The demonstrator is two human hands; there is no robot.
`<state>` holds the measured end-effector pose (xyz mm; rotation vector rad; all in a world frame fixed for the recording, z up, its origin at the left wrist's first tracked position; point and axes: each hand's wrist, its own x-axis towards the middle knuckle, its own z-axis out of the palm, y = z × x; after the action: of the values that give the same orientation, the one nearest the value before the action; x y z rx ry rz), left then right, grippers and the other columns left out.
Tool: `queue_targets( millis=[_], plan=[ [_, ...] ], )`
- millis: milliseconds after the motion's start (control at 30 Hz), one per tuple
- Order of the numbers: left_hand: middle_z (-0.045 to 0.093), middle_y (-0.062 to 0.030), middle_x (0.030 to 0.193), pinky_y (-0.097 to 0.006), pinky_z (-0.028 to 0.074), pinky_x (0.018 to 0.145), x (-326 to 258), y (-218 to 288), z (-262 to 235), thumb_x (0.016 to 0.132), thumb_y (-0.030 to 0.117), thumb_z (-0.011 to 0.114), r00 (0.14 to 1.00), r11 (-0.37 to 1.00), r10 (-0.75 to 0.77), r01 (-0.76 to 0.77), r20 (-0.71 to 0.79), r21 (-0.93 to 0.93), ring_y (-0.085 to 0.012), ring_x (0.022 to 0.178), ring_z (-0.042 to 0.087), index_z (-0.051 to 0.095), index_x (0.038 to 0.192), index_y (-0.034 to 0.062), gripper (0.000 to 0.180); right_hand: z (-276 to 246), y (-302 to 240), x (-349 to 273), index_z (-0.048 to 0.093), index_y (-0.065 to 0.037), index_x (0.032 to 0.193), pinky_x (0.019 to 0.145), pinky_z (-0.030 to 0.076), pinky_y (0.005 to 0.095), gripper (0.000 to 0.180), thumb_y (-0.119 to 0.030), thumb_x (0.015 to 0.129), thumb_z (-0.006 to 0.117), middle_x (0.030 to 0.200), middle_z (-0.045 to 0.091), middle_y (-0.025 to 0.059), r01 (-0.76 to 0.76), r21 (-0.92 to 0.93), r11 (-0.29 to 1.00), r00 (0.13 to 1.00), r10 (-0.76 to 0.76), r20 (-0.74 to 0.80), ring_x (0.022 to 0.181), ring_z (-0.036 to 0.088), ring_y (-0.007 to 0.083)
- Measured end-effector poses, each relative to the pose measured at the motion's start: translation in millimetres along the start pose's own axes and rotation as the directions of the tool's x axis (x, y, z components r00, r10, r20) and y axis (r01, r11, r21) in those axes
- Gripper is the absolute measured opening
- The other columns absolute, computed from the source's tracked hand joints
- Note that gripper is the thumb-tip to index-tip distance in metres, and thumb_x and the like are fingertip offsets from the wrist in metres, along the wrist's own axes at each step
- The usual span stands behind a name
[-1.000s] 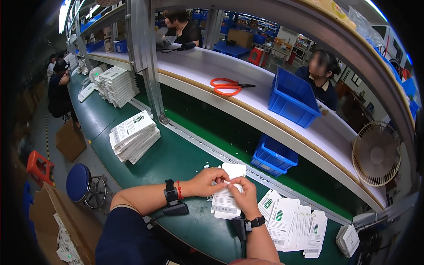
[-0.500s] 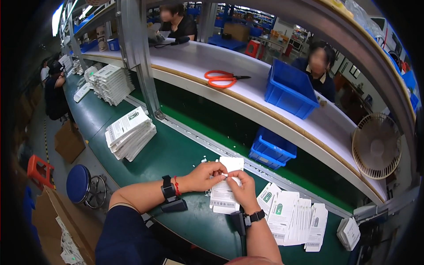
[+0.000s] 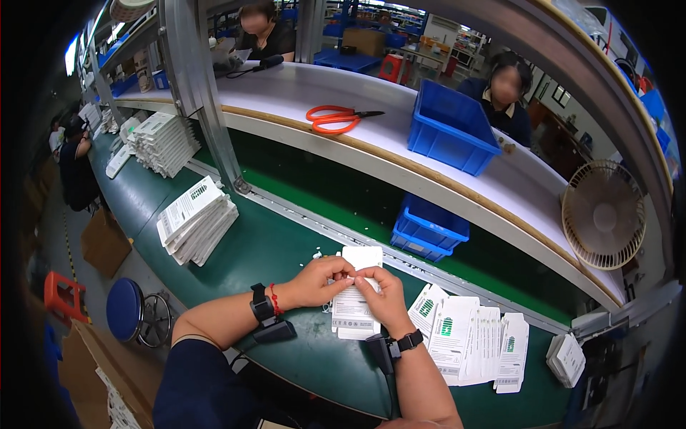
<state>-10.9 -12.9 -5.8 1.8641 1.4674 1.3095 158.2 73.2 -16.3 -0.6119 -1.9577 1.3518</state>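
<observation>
My left hand (image 3: 321,281) and my right hand (image 3: 381,294) meet with their fingertips pinched together. Whatever small thing is between the fingers is too hidden to name. Right beneath them lies a flat white printed carton (image 3: 357,320), partly covered by my fingers. Small white scraps (image 3: 318,253) lie on the green bench just beyond my left hand. To the right of my right hand, a fanned row of flat white cartons (image 3: 457,336) with green print is spread over the bench.
Stacked white cartons (image 3: 196,222) stand on the green bench (image 3: 279,250) to the left, with a taller stack (image 3: 163,145) behind. A white shelf (image 3: 286,96) holds orange-handled scissors (image 3: 336,119) and a blue bin (image 3: 454,129). Blue bins (image 3: 431,227) sit below; a fan (image 3: 604,214) is at right.
The whole view has shifted slightly, so the shelf and bench appear farther left. My fingertips have drawn closer together, and the small white bit seen between them before is now hidden.
</observation>
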Motion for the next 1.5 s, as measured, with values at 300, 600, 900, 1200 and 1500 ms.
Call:
queue_targets(
  millis=[300, 600, 900, 1200, 1500],
  plan=[
    [0.057, -0.0057, 0.074, -0.028, 0.041, 0.059, -3, 0, 0, 0.085, 0.010, 0.064, 1.000, 1.000, -0.009, 0.008, -0.017, -0.029, -0.0142, 0.066, 0.052, 0.062, 0.094, 0.0025, 0.012, 2, 2, -2, 0.067, -0.001, 0.090, 0.071, 0.046, 0.0251, 0.013, -0.013, 0.086, 0.066, 0.083, 0.067, 0.0064, 0.033, -0.041, 0.999, 0.999, -0.033, 0.016, 0.077, 0.059, 0.0111],
    [0.058, -0.0050, 0.077, -0.027, 0.042, 0.060, -2, 0, -4, 0.084, 0.011, 0.064, 0.999, 0.999, -0.036, 0.035, -0.006, -0.030, -0.0133, 0.066, 0.052, 0.060, 0.090, 0.0027, 0.011, 2, 2, 2, 0.067, -0.002, 0.089, 0.067, 0.048, 0.0280, 0.012, -0.012, 0.083, 0.068, 0.084, 0.064, 0.0109, 0.010, -0.016, 1.000, 1.000, -0.010, 0.009, 0.077, 0.063, 0.0184],
    [0.057, -0.0066, 0.076, -0.028, 0.042, 0.059, 0, 8, -8, 0.084, 0.009, 0.062, 0.999, 1.000, -0.024, 0.024, 0.021, 0.001, -0.0153, 0.067, 0.053, 0.061, 0.089, 0.0037, 0.007, 4, 2, 2, 0.065, -0.001, 0.087, 0.071, 0.048, 0.0293, 0.009, -0.009, 0.083, 0.067, 0.084, 0.065, 0.0108, 0.030, -0.023, 0.999, 1.000, -0.030, 0.009, 0.077, 0.063, 0.0199],
    [0.058, -0.0073, 0.078, -0.027, 0.044, 0.060, 2, 1, 0, 0.078, 0.007, 0.068, 1.000, 0.999, -0.004, 0.004, -0.010, 0.036, -0.0151, 0.065, 0.053, 0.063, 0.091, 0.0022, 0.015, 1, 7, 0, 0.062, -0.002, 0.089, 0.076, 0.048, 0.0309, 0.010, -0.011, 0.085, 0.065, 0.087, 0.064, 0.0116, 0.087, -0.032, 0.996, 0.996, -0.088, -0.009, 0.082, 0.062, 0.0222],
    [0.055, -0.0037, 0.073, -0.024, 0.041, 0.059, -2, -2, 0, 0.080, 0.002, 0.062, 0.997, 0.998, -0.061, 0.062, -0.043, 0.003, -0.0096, 0.064, 0.049, 0.057, 0.084, 0.0004, 0.006, 7, 11, 2, 0.062, -0.002, 0.090, 0.075, 0.048, 0.0344, 0.010, -0.010, 0.084, 0.063, 0.088, 0.064, 0.0132, 0.177, 0.016, 0.984, 0.984, -0.177, -0.020, 0.084, 0.062, 0.0275]
  ],
)
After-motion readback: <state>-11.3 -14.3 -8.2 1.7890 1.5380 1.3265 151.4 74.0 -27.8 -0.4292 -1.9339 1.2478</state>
